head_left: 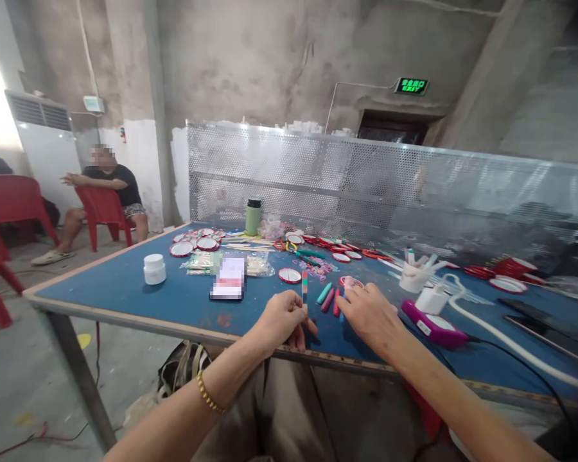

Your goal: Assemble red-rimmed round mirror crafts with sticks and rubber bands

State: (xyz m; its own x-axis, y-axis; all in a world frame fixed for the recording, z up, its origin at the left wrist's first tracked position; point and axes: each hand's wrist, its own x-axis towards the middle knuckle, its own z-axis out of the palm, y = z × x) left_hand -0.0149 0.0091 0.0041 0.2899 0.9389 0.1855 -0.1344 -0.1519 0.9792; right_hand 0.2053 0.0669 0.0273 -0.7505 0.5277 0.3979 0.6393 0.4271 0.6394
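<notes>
My left hand (282, 317) is closed around a thin upright stick (305, 286) with bands of colour, pinched between thumb and fingers near the front edge of the blue bench (125, 289). My right hand (368, 313) lies flat with the fingers spread and open, gripping nothing, its tips touching the little row of coloured sticks (328, 298) lying just beside the one I hold up: a teal one, a pink one and a red one, side by side.

I judge I am at the picking step: one piece is already in hand and the right hand is sorting among the loose ones. The next move calls for a light pinch on a single stick without rolling its neighbours toward the edge, which is near.

Further back lie round red-rimmed discs (289, 275), a white jar (155, 269), a green bottle (253, 217) and a white cup (414, 276) of pens. A purple device (436, 325) with a cable sits just right of my right hand. Beyond the bench, a person (108, 186) sits on a red chair, well apart from my work.
</notes>
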